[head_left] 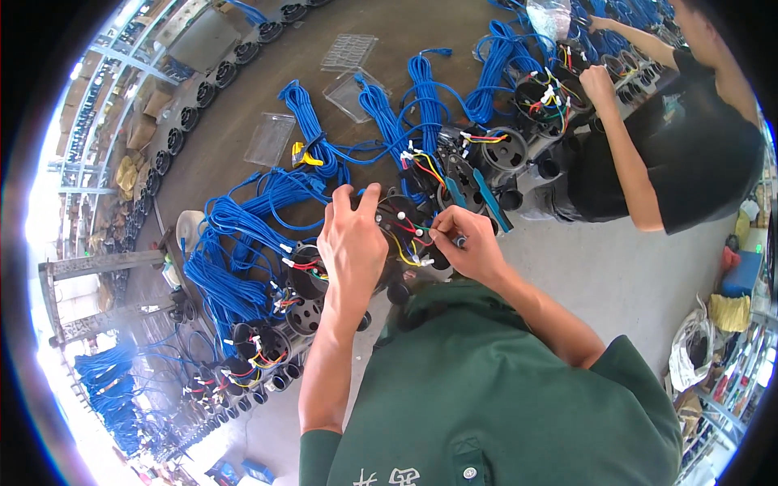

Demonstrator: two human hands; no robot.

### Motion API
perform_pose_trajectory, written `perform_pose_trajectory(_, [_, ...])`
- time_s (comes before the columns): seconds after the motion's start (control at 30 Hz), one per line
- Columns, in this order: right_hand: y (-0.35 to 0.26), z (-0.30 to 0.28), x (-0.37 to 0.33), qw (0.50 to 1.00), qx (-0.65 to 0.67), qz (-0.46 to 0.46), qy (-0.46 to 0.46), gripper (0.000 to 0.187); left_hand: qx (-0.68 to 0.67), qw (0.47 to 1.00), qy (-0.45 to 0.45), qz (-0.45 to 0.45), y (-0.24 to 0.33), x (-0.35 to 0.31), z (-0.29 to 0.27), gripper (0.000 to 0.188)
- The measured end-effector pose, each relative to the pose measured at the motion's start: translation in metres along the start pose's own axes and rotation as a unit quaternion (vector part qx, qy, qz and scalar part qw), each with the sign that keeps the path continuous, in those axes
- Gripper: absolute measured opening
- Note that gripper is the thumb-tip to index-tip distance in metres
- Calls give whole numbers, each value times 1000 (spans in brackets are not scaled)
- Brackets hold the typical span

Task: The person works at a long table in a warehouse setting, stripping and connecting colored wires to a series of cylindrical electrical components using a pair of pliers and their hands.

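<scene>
In front of me is a black round motor housing (395, 209) with red, yellow and black wires and white connector caps at its open end. My left hand (355, 247) lies at its left side, fingers bent over the rim; their tips are partly hidden. At the right side of the same housing, my right hand (470, 245) is closed, thumb and forefinger pinching a thin wire near a white cap (420, 232). Just beyond the right hand, pliers (489, 197) with teal handles rest on the neighbouring parts.
Similar housings (304, 314) stand in a row on both sides. Bundles of blue cable (235, 287) lie behind them. Clear plastic trays (270, 139) and a yellow-and-black item (305, 154) are on the dark table (219, 154). At the right, a co-worker (648, 154) handles wires.
</scene>
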State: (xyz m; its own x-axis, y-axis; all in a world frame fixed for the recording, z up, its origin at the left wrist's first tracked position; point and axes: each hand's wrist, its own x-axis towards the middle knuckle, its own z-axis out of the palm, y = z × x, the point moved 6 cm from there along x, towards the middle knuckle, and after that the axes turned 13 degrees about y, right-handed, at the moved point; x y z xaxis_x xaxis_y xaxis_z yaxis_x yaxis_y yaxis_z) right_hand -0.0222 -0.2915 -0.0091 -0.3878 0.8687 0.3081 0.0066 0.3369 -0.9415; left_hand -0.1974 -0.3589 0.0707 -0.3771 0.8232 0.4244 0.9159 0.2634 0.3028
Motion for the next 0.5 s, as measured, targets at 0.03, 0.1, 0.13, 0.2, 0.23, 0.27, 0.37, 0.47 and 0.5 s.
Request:
perform_pose_trajectory(0.03, [3, -1, -1, 1000, -6, 28, 1, 17, 26, 1000, -9, -12, 0, -4, 1, 48])
perform_pose_trajectory(0.1, [7, -2, -2, 996, -18, 83, 3, 15, 70, 997, -44, -8, -3, -15, 20, 50])
perform_pose_trajectory(0.13, [0, -4, 0, 998, -20, 55, 10, 12, 60, 995, -68, -33, -6, -20, 27, 51])
perform_pose_trajectory(0.2, [-8, -4, 4, 993, -104, -56, -20, 12, 71, 996, -54, 20, -1, -21, 27, 54])
perform_pose_trajectory(0.23, [-12, -4, 4, 982, -146, -111, -36, 14, 75, 995, -48, 46, 3, -21, 27, 55])
perform_pose_trajectory(0.27, [-11, -5, 4, 984, -142, -96, -53, 17, 51, 997, -19, 57, 7, -20, 26, 57])
perform_pose_trajectory(0.37, [-11, -7, -1, 970, -186, -134, -73, 18, -73, 978, 5, 197, 30, -18, 12, 57])
perform_pose_trajectory(0.47, [-11, -4, -5, 957, -219, -163, -93, 18, -69, 980, -17, 185, 40, -35, 9, 38])
perform_pose_trajectory(0.5, [-10, -5, -5, 963, -208, -147, -93, 18, -63, 983, -9, 175, 44, -37, 8, 33])
